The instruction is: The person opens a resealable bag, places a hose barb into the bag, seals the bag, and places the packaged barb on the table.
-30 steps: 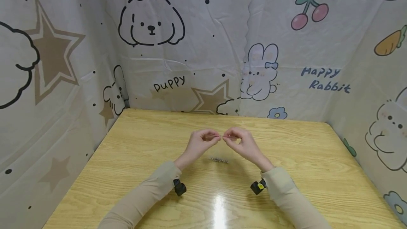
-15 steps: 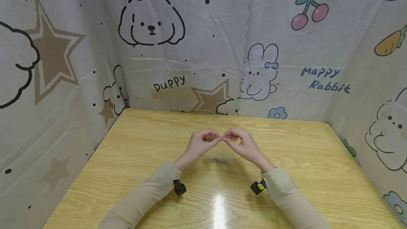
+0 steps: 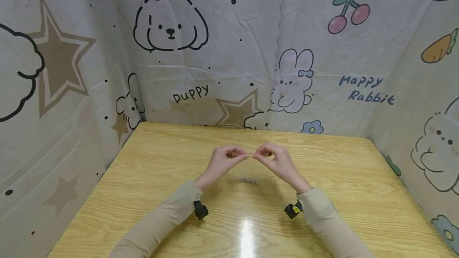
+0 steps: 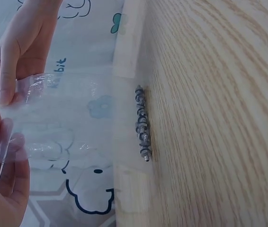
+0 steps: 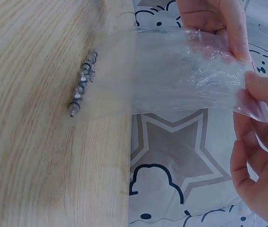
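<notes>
A clear plastic zip bag hangs between my hands, with a thin red line along its top edge. Several small metal fittings with dark rings lie in a row along its bottom, close to the tabletop; whether they touch it I cannot tell. My left hand pinches the top edge on the left between thumb and fingers. On the right, my right hand pinches the same edge, its fingertips a short gap from the left ones. In the right wrist view, the fingers of the left hand show at the top.
A light wooden table spreads under both forearms, with a bright light reflection near its front. Printed cloth with cartoon figures surrounds the table at the back and both sides. Small black cameras sit on both wrists.
Both hands stay at the top of the zip bag. Their fingertips have moved slightly apart, and the right hand has shifted a little to the right. The fittings remain at the bag's bottom.
</notes>
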Demonstrator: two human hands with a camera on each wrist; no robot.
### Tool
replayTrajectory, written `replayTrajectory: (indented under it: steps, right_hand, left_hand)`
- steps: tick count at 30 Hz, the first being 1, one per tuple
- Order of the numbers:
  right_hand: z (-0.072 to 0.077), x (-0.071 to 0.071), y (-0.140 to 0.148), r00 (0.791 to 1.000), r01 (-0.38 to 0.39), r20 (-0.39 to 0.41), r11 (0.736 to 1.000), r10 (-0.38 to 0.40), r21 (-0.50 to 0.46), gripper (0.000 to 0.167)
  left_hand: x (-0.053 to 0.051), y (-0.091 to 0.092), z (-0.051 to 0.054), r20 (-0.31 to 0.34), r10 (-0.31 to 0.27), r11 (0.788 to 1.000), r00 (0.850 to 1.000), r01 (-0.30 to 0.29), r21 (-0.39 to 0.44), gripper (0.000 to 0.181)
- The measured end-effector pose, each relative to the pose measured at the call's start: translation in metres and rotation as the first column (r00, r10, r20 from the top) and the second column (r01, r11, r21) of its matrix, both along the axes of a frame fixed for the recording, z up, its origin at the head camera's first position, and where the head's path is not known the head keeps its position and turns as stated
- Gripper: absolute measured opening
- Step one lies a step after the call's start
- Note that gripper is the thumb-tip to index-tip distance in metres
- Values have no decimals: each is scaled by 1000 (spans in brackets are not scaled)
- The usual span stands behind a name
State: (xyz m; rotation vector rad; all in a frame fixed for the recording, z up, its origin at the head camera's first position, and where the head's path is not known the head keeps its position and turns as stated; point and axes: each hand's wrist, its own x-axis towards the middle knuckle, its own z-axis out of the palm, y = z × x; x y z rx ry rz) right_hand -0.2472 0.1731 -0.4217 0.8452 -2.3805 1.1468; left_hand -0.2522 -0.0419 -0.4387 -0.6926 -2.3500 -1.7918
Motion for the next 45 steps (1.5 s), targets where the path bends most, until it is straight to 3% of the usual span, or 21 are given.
replayTrajectory:
  steps: [8,14,20,23,30,41,45]
  right_hand:
    - [2,-2,8,999,27,20,999,-28,36,6]
    - [3,0,10,994,62,85,998,-63,13,7]
    - [2,-1,12,995,55,80,998,-58,37,6]
    - [2,-1,15,993,71,92,996,-76,56,7]
    - [5,1,17,984,122,127,991,-128,53,6]
    - [-1,0,21,990,125,67,991,-128,45,8]
    - [-2,2,25,987,139,77,990,-140,25,7]
  left_hand:
    - [-3,-4,0,23,0,1000,1000,0,-4,13]
    - [-4,-8,0,54,48,999,997,-48,-3,13]
    - [-4,-11,1,60,49,999,997,-49,7,14]
    - [-6,-14,1,85,36,999,996,-37,12,14]
    - [-7,-19,3,147,81,997,986,-82,-2,13]
    - [-9,-23,-2,91,38,999,995,-39,5,14]
    - [-10,-24,-2,97,44,999,994,-44,-7,14]
